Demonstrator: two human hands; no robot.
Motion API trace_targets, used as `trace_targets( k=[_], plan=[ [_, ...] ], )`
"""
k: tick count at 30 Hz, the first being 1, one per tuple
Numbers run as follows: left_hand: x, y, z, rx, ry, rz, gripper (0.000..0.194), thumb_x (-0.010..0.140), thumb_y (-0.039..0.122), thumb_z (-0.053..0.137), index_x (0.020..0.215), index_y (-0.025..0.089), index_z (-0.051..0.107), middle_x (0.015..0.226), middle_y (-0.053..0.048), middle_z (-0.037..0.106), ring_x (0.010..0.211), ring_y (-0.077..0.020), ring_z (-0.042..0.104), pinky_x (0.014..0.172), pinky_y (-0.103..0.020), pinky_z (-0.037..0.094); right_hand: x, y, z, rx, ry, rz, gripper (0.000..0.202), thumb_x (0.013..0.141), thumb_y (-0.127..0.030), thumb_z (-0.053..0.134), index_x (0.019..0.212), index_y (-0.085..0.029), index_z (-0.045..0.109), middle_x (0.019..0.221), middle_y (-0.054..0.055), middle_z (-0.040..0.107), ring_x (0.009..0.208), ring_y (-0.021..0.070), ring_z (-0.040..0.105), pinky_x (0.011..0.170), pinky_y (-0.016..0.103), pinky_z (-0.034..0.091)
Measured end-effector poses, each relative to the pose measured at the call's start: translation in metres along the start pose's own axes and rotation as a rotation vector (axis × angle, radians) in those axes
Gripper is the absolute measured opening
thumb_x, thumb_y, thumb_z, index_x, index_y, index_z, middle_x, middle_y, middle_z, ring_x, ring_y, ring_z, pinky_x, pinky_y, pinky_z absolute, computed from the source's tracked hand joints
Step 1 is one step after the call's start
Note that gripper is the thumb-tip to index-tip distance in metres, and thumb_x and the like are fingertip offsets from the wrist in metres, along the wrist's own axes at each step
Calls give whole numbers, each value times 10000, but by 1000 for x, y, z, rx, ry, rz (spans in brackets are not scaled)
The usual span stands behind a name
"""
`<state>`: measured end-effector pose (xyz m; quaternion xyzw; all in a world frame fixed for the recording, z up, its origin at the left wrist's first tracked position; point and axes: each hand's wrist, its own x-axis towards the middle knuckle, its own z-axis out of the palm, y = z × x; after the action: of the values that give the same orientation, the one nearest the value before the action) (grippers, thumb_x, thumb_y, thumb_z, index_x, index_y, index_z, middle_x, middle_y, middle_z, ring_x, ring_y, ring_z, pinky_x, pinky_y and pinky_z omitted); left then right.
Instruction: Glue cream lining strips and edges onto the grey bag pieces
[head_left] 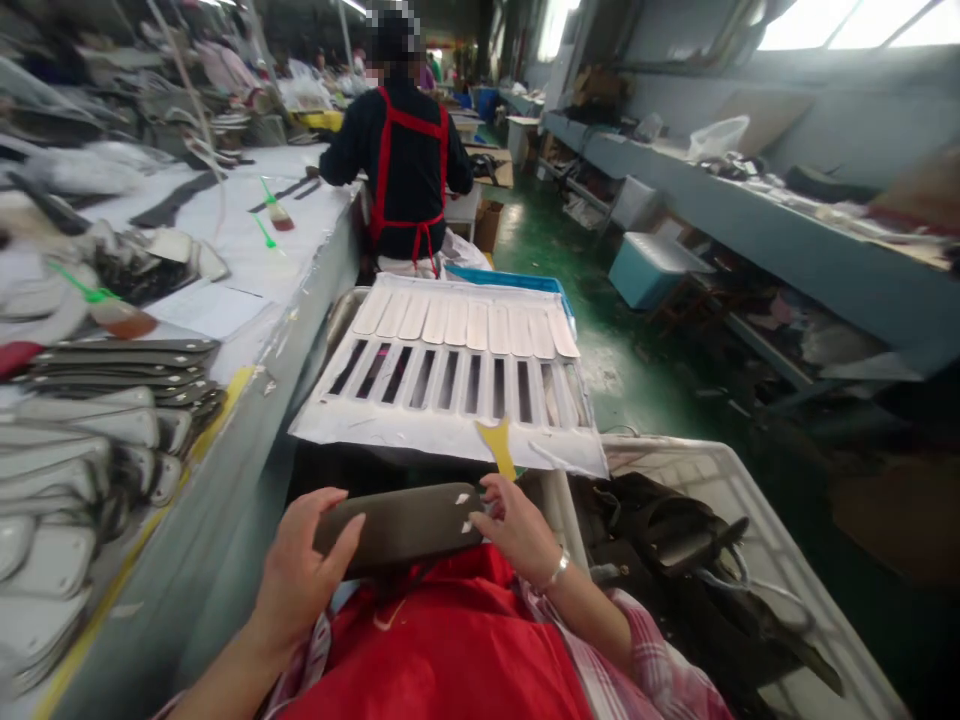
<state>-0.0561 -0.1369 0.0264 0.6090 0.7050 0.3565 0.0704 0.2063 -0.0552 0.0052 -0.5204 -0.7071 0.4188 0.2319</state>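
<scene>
Above my lap is a long, dark olive-grey panel (405, 527) with rounded ends and two small white tabs near its right end. My left hand (304, 555) grips its left end, thumb on the near face and fingers over the top edge. At the right end, the thumb and fingers of my right hand (521, 530) close on the edge beside the tabs. A yellow forked piece (498, 448) sticks up just behind the right hand; whether the fingers touch it, I cannot tell. Beyond lies a white slotted board (450, 440) with a row of pale strips (457, 322).
On the left, a workbench (300, 290) carries stacked dark panels (124, 365), pale pieces (60, 465) and green-tipped glue bottles (120, 315). A white crate (712, 455) of dark parts (675, 560) stands at right. A co-worker (409, 160) in a red-strapped apron is ahead.
</scene>
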Motion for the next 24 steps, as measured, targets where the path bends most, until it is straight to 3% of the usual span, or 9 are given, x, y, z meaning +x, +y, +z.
trace_targets(
  k=[2,4,6,9,12,15,19,24],
  plan=[
    [-11,-29,-25,-1,98,-292,298,766,435,547,944,197,543,866,-29,595,800,-191,574,758,-322,461,1,-2,-1,-97,6,-54,449,742,-236,553,1173,-203,432,1063,61,540,846,154,562,791,318,478],
    [-24,-56,-43,-108,100,-534,305,749,475,545,870,196,553,743,7,585,678,-159,560,641,-269,452,5,-2,-1,-202,-5,-146,464,790,-250,494,1241,-215,390,1189,83,486,995,185,539,882,368,453],
    [-34,-75,-52,-291,81,-705,317,737,501,541,800,191,552,620,43,530,560,-123,504,519,-221,398,11,-5,-1,-315,-27,-277,439,820,-247,447,1254,-221,388,1241,87,457,1120,212,474,953,414,406],
    [-42,-85,-51,-556,54,-851,340,725,524,545,733,184,526,528,81,406,443,-77,374,416,-180,272,21,-22,7,-461,-39,-451,418,851,-266,415,1265,-211,390,1277,97,439,1202,229,403,989,443,369],
    [-39,-79,-46,-702,-13,-897,347,731,525,539,718,178,518,520,88,368,414,-58,311,398,-170,209,29,-48,30,-587,-86,-604,496,833,-387,474,1284,-199,390,1311,110,420,1213,256,385,983,451,365],
    [-32,-72,-43,-729,-105,-879,353,749,516,520,670,173,512,490,86,357,399,-56,276,388,-179,188,39,-66,58,-702,-214,-726,685,743,-554,538,1300,-180,401,1339,131,403,1212,304,377,985,492,336],
    [-24,-74,-41,-689,-166,-822,375,763,509,511,612,166,502,477,72,398,403,-60,294,405,-192,222,50,-72,80,-787,-346,-724,811,685,-622,554,1308,-124,403,1298,157,457,1149,319,436,953,498,349],
    [-19,-86,-39,-527,-253,-721,401,711,532,566,574,157,528,491,48,438,472,-86,359,447,-205,258,52,-76,84,-814,-388,-702,795,681,-594,578,1309,-137,407,1288,144,472,1116,294,458,916,445,380]
  ],
)
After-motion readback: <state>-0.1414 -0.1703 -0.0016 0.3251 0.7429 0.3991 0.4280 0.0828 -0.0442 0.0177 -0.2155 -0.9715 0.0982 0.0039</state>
